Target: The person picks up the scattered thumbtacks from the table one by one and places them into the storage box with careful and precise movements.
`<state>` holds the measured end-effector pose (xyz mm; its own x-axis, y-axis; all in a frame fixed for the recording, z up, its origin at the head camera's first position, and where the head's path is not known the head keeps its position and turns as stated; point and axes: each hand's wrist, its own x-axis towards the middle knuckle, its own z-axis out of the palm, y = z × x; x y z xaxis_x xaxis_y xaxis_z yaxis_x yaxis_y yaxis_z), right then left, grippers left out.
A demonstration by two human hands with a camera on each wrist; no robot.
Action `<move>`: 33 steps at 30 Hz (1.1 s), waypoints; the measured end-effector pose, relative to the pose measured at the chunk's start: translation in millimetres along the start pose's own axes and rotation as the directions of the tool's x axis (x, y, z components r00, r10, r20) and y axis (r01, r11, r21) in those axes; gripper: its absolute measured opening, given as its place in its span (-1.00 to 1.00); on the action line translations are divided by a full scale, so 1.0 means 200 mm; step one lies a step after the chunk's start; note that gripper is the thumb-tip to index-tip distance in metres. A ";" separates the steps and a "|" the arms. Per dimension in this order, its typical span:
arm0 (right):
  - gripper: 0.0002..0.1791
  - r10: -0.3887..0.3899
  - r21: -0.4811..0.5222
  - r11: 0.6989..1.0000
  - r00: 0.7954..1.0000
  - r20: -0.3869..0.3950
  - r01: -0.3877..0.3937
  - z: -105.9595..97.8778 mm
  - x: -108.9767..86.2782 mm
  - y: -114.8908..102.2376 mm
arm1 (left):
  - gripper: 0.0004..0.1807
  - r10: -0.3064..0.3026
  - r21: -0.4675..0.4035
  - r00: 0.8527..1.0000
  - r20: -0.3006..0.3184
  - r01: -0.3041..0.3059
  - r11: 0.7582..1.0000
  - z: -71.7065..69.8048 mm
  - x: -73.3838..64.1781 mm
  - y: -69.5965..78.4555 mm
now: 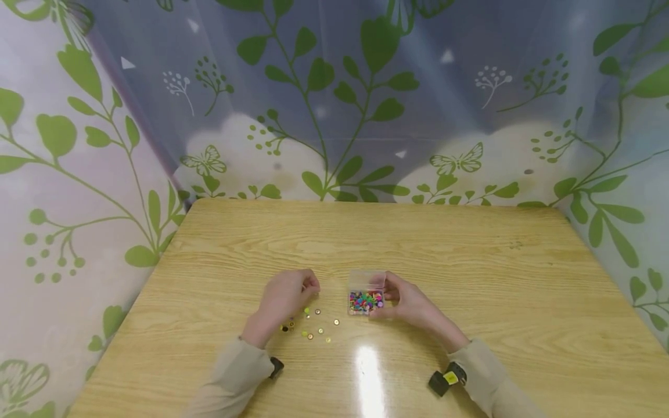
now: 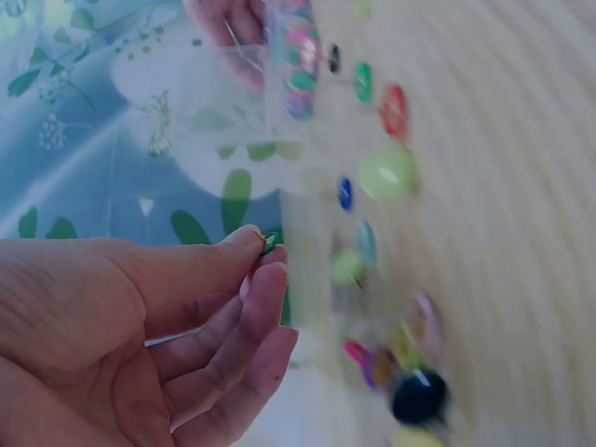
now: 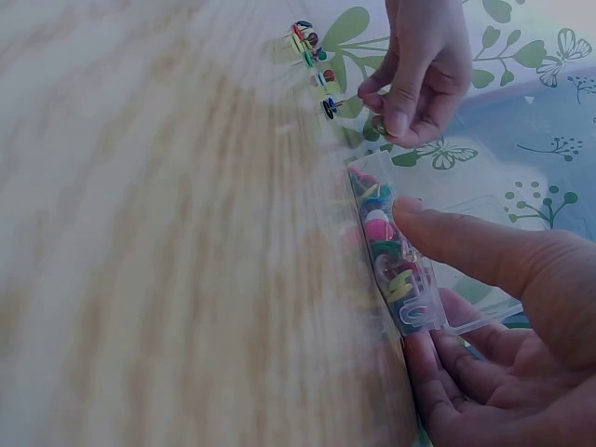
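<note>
My left hand (image 1: 284, 297) is raised just over the table, left of the box. Its thumb and fingertips pinch a small green thumbtack (image 2: 270, 242), clearest in the left wrist view. My right hand (image 1: 415, 305) grips the right side of a clear plastic box (image 3: 410, 321), thumb along one side and fingers at the other. The hinged lid (image 1: 360, 280) stands open on the far side. Colourful thumbtacks (image 1: 366, 302) fill the box. Several loose thumbtacks (image 1: 337, 322) lie scattered on the table near my left hand, among them a black one (image 2: 420, 398).
The wooden table (image 1: 444, 249) runs back to a leaf-patterned curtain (image 1: 334, 104), which also hangs along both sides. Black devices are strapped at both wrists, one beside the right sleeve (image 1: 483, 371).
</note>
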<state>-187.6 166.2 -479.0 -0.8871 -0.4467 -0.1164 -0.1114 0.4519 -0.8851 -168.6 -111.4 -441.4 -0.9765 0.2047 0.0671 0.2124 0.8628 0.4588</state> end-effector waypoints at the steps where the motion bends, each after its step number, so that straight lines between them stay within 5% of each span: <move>1: -0.25 0.000 -0.002 1.000 1.000 0.000 0.000 0.00 0.00 0.00 | -0.91 0.014 0.007 1.000 -0.004 -0.014 1.000 0.00 0.01 0.02; 11: -0.27 -0.013 0.005 1.000 1.000 0.009 0.013 0.01 0.01 0.01 | -0.93 0.151 -0.048 0.988 0.013 -0.150 0.987 0.04 0.06 0.18; 17: -0.28 -0.026 0.002 1.000 1.000 0.016 0.026 0.01 0.01 0.01 | -0.93 0.179 -0.068 0.984 0.009 -0.178 0.982 0.07 0.06 0.21; 24: -0.28 -0.010 0.004 1.000 1.000 0.013 0.010 0.01 0.02 0.00 | -0.93 0.073 -0.067 0.997 -0.017 -0.074 0.995 0.00 0.05 0.12; 33: -0.28 -0.004 -0.014 1.000 1.000 -0.003 0.004 0.00 0.00 0.01 | -0.94 -0.028 -0.021 0.998 -0.059 0.027 0.999 -0.16 -0.02 -0.11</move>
<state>-188.4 166.4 -480.6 -0.8880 -0.4461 -0.1113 -0.1214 0.4611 -0.8790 -170.5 -145.9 -423.1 -0.9825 0.1527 0.1067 0.1854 0.8579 0.4791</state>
